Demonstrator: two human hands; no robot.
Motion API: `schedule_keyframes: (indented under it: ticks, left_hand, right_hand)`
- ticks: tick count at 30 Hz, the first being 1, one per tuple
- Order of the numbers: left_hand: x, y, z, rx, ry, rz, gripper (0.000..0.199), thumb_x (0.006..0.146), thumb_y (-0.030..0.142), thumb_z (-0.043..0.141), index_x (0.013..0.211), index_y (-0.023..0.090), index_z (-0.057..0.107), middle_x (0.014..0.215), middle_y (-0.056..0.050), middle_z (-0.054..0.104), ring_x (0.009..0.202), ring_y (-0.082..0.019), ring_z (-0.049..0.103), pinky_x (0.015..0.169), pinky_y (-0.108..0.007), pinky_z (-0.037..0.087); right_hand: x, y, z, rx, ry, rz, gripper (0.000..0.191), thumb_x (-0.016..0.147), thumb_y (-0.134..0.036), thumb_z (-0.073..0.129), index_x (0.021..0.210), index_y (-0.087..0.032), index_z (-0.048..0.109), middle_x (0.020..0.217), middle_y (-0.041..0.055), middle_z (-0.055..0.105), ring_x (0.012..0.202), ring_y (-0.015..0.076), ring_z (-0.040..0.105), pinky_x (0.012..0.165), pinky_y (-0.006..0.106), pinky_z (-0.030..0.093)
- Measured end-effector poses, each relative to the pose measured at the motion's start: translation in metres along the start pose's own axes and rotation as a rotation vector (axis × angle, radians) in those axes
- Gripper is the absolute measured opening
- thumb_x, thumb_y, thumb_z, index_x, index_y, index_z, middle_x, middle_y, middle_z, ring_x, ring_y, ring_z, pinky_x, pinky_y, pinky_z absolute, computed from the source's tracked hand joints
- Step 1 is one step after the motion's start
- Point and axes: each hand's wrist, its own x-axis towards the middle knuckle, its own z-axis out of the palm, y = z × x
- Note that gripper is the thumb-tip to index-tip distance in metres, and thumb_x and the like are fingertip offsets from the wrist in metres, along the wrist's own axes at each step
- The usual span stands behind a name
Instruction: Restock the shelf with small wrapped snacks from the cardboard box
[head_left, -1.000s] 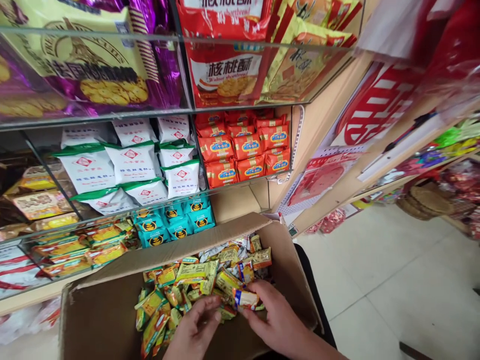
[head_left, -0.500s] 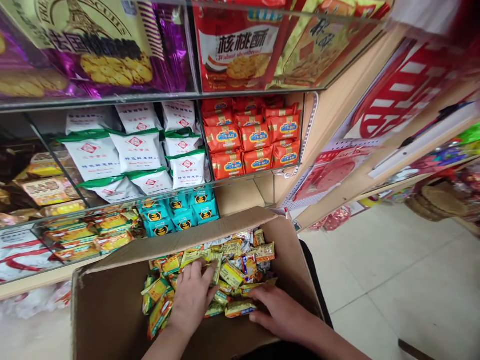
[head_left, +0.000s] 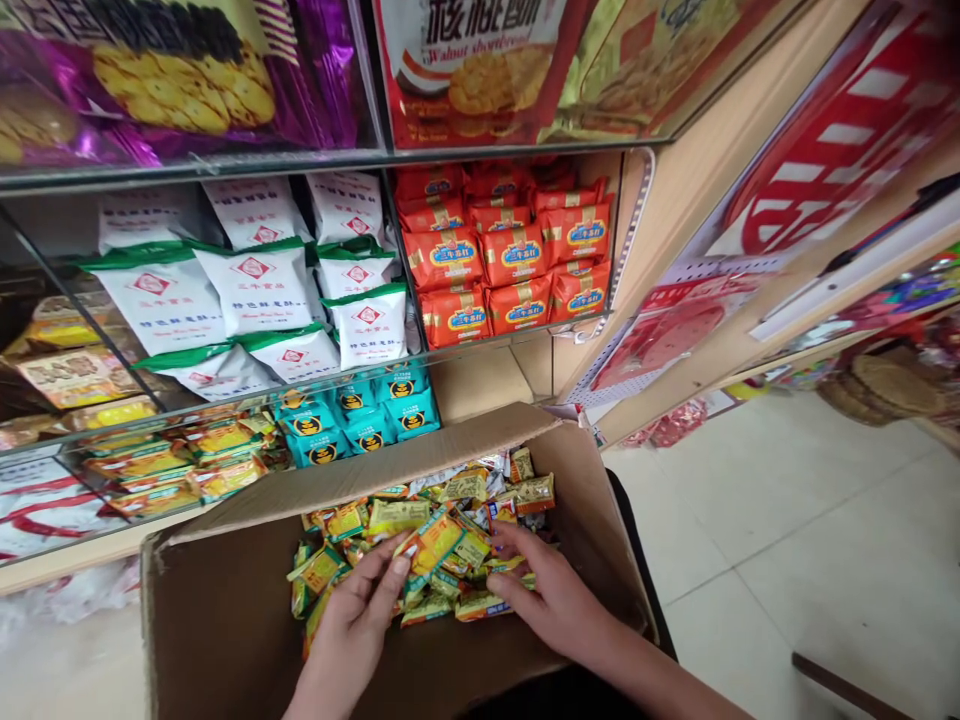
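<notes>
My left hand (head_left: 358, 605) pinches one end of a yellow-orange snack packet (head_left: 433, 545) with teal edges, thumb on top. The packet is tilted above a heap of small wrapped snack packets (head_left: 397, 516) in a cardboard box (head_left: 217, 620). To the right, my right hand (head_left: 551, 598) reaches over the heap with thumb and fingers apart. Its fingertips are close to several packets, and nothing shows held in it. Part of the heap is hidden beneath both hands.
Behind the box stand glass-divided shelves with white-and-green bags (head_left: 259, 285), red packets (head_left: 514, 255), teal packets (head_left: 367, 425) and yellow packets (head_left: 225, 475). A wooden side panel (head_left: 705, 140) rises at the right. Pale floor tiles (head_left: 757, 520) lie beyond the box.
My left hand has picked up a yellow-orange packet from the heap and turned so the packet faces up. My right hand has lifted slightly, its fingers more spread. The view has tipped a little downward.
</notes>
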Motion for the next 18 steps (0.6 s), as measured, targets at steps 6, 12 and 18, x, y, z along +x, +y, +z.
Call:
schedule_keyframes:
  ticks: [6, 12, 18]
  left_hand:
    - [-0.006, 0.030, 0.003, -0.791, -0.256, -0.426, 0.045, 0.074, 0.047, 0.059, 0.112, 0.023, 0.061, 0.100, -0.004, 0.070, 0.094, -0.024, 0.063, 0.081, -0.037, 0.051]
    - [-0.007, 0.022, 0.012, -0.761, -0.188, -0.417, 0.052, 0.068, 0.054, 0.060, 0.109, 0.021, 0.062, 0.095, -0.004, 0.071, 0.094, -0.024, 0.062, 0.089, -0.039, 0.047]
    - [-0.012, 0.021, 0.013, -0.592, -0.011, -0.302, 0.048, 0.069, 0.052, 0.060, 0.106, 0.022, 0.056, 0.100, -0.003, 0.068, 0.096, -0.018, 0.060, 0.083, -0.025, 0.048]
  right_hand:
    - [0.020, -0.017, 0.019, 0.614, 0.060, 0.079, 0.036, 0.077, -0.049, 0.055, 0.093, -0.017, 0.056, 0.080, 0.0022, 0.057, 0.064, 0.0113, 0.055, 0.057, 0.023, 0.047]
    - [0.017, -0.021, 0.016, 0.643, 0.140, 0.126, 0.037, 0.074, -0.053, 0.057, 0.076, -0.015, 0.060, 0.070, 0.0008, 0.054, 0.061, 0.0107, 0.049, 0.052, 0.020, 0.044]
    - [0.012, -0.012, 0.024, 0.753, 0.190, 0.194, 0.039, 0.074, -0.054, 0.056, 0.064, -0.016, 0.056, 0.062, 0.0011, 0.050, 0.058, 0.0127, 0.049, 0.054, 0.024, 0.043]
